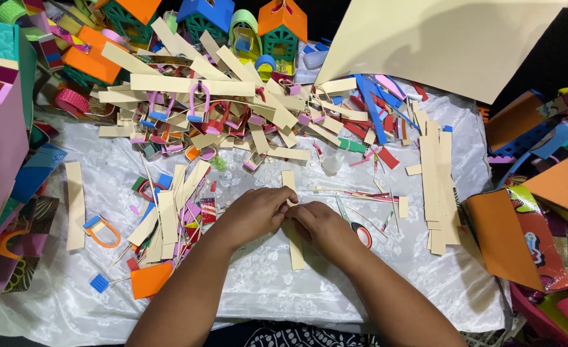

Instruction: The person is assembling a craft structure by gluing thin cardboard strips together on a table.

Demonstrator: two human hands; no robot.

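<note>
While both forearms come up from the bottom of the frame, the left hand (253, 213) and right hand (317, 225) meet at centre, fingertips pressed together on a long cream strip of craft foam (294, 247). That strip lies upright in the picture on the white satin cloth (265, 289), its top end poking out above the knuckles and its lower end trailing below them. Both hands look pinched onto its middle, though the exact fingertip contact is hidden. By its look it is feather-light, thin and floppy, easy to crease, so holding the flat faces near the working point seems best. Just right of the right hand sits a pair of scissors with red handle (360, 231). Further right lies a stack of matching cream strips (438, 186). Left of centre, an orange foam square (149, 280) rests beside scattered offcuts. Up top, small foam houses with orange and blue roofs (283, 29) line the far edge.
</note>
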